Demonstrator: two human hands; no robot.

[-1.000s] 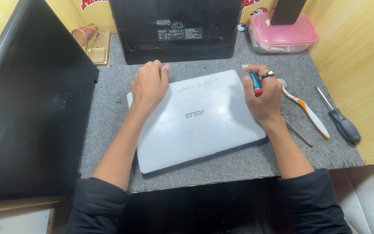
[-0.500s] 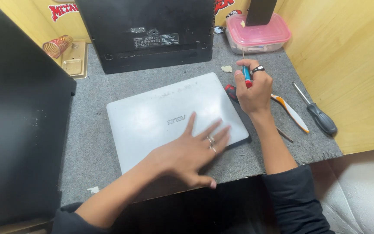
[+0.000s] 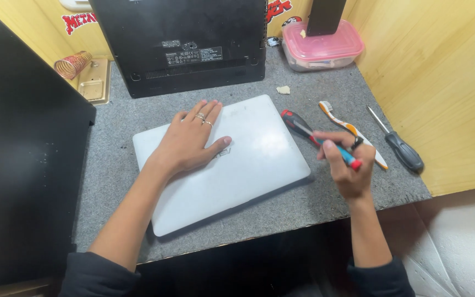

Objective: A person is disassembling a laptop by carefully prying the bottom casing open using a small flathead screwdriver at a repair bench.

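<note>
**A:** So the white laptop [image 3: 221, 165] is lid-shut, lying flat and a bit skewed on the grey counter [image 3: 331, 203]. The left hand [image 3: 191, 143] is spread palm-down on the lid with fingers loose, pressing and not gripping anything. The right hand [image 3: 344, 162] is just off the laptop's right edge, fist closed around a small blue-and-red tool [image 3: 347, 157].

**B:** What's near that grip?

**A:** Right beside it, towards the laptop, a red-and-black screwdriver [image 3: 298, 125] lies on the counter. Just past it on the other side there's an orange-and-white toothbrush [image 3: 353, 132], then a black screwdriver [image 3: 402, 148] near the wooden wall. Further back sit a pink-lidded box [image 3: 322, 47] and a black laptop [image 3: 182, 49] turned underside up.

**B:** How'd the white one handle?

**A:** My guess is stiff, moderately heavy, with a smooth shell that slides on the mat. I'd take it by the two long edges, not one corner, since the screen under the lid is fragile.
</note>
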